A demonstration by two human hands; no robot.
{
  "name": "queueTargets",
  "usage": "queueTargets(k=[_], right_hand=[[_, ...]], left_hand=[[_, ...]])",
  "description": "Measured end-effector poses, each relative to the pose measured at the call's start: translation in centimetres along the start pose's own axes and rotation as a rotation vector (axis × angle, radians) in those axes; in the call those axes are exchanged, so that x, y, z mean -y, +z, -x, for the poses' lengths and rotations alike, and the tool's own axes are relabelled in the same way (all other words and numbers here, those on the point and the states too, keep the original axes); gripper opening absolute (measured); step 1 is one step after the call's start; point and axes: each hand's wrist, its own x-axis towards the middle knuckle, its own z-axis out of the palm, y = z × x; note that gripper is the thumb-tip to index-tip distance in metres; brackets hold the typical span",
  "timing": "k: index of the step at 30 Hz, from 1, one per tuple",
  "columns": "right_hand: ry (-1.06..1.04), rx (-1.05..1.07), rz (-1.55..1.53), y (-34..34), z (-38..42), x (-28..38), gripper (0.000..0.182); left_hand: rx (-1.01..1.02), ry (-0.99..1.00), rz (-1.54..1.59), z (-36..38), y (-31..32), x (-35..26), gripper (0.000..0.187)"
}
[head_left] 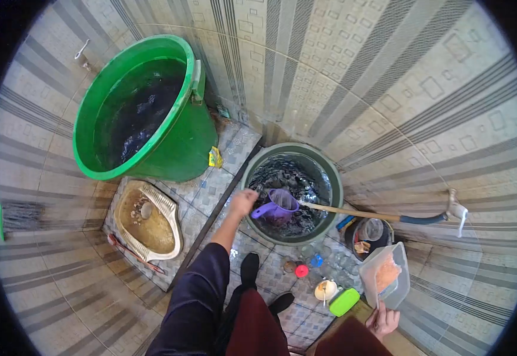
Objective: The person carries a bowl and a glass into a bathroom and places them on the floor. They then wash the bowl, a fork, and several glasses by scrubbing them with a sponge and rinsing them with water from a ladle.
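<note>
My left hand (pixel 244 202) is over the left rim of a grey-green tub of water (pixel 336 202). Its fingers are drawn together; whatever may be in them is hidden. Just right of it, a purple dipper (pixel 283 204) floats in the tub, its handle pointing toward the hand but apart from it. At the lower right, my right hand (pixel 383 321) grips the edge of a clear plastic container (pixel 400 282), which is tilted. Some orange, crumbly-looking material (pixel 387 274) lies in it.
A large green barrel of dark water (pixel 202 142) stands upper left, near a squat toilet (pixel 172 228). A wooden-handled tool (pixel 353 211) leans across the tub's right rim. Jars with a red lid (pixel 301 271), a white bowl (pixel 325 289), a green lid (pixel 344 302) and a black bucket (pixel 383 243) are nearby.
</note>
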Motion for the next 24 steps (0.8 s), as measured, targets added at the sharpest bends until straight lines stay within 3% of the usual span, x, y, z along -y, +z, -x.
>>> queueTargets(k=[1, 2, 3, 6, 9, 11, 12, 15, 16, 22, 24], right_hand=[[0.001, -0.016, -0.002, 1.1, -0.8, 0.6, 0.023], [0.006, -0.017, -0.003, 2.3, -1.1, 0.9, 0.023], [-0.007, -0.024, 0.007, 3.4, -1.4, 1.0, 0.023], [-0.008, -0.03, 0.036, 5.5, -2.3, 1.9, 0.022], [-0.049, -0.033, 0.075, 7.4, -1.5, 1.5, 0.022], [-0.044, -0.03, 0.1, 7.3, -1.0, 1.8, 0.021], [-0.05, -0.009, 0.104, 7.1, -1.0, 2.0, 0.021], [0.039, 0.046, 0.084, 6.4, -0.6, 3.0, 0.022], [0.064, 0.066, 0.09, 6.1, -0.9, 3.3, 0.023], [0.244, 0.04, 0.09, 3.0, 4.6, 2.0, 0.021], [0.229, -0.005, 0.071, 1.5, 5.2, 1.7, 0.016]], left_hand=[[-0.153, -0.033, 0.02, -2.1, -1.4, 1.9, 0.028], [-0.356, -0.003, -0.205, -3.3, -3.3, 2.2, 0.032], [-0.369, -0.132, -0.358, -5.8, -4.1, 4.6, 0.038], [-0.416, -0.173, -0.354, -10.1, -6.1, 8.1, 0.044], [-0.34, -0.219, -0.247, -13.2, -7.0, 10.1, 0.043], [-0.191, -0.212, 0.31, -15.0, -6.9, 12.1, 0.041], [-0.179, -0.231, 0.315, -14.7, -6.1, 12.2, 0.041], [-0.491, -0.126, 0.281, -13.3, -5.5, 13.5, 0.04], [-0.489, -0.124, 0.272, -12.6, -5.5, 15.1, 0.04], [-0.637, -0.07, 0.347, -2.0, -8.2, 9.9, 0.03], [-0.691, 0.022, 0.566, 1.3, -8.5, 8.8, 0.026]])
